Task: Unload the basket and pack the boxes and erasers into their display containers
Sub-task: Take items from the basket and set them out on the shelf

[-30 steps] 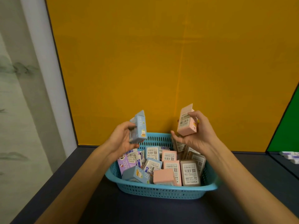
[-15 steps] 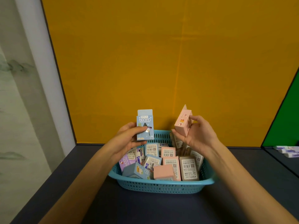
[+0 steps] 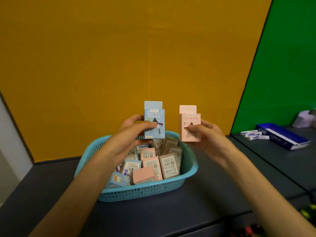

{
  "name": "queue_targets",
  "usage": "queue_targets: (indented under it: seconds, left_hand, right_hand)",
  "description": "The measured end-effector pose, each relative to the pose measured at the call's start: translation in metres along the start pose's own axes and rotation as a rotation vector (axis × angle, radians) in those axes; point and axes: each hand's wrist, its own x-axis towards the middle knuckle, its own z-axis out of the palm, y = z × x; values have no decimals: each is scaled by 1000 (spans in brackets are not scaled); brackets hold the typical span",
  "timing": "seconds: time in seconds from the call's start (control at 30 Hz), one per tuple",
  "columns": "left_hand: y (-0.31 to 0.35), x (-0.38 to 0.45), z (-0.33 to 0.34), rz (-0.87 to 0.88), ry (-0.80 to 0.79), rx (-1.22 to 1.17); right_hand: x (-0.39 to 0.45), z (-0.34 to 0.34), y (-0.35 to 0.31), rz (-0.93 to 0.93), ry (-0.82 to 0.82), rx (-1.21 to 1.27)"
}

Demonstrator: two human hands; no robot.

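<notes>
A light blue plastic basket [image 3: 142,192] sits on the dark table, filled with several small pink, blue and purple boxes. My left hand [image 3: 131,134] holds a blue box [image 3: 154,115] upright above the basket's far rim, thumb across its front. To its right my right hand [image 3: 205,135] grips a pink box [image 3: 189,120] upright at the same height, front face toward me. Both boxes have a hang tab on top and a star-shaped window.
A yellow wall panel stands right behind the basket and a green panel on the right. At the far right lie a dark blue display container [image 3: 282,135] and a few white erasers [image 3: 253,135]. Dark table surface [image 3: 171,216] shows in front of the basket.
Both hands turned their boxes upright with the fronts facing me and brought them side by side. The view swung right, revealing the blue container and erasers.
</notes>
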Motion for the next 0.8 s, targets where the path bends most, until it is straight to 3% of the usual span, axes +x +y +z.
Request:
queue_targets:
  seconds: [0.37, 0.8]
  left_hand:
    - [-11, 3, 142, 49, -192, 131]
    - [-71, 31, 407, -57, -354, 169]
  right_hand:
    - [-52, -140, -30, -78, 207, 22]
    - [-137, -401, -64, -95, 376, -120]
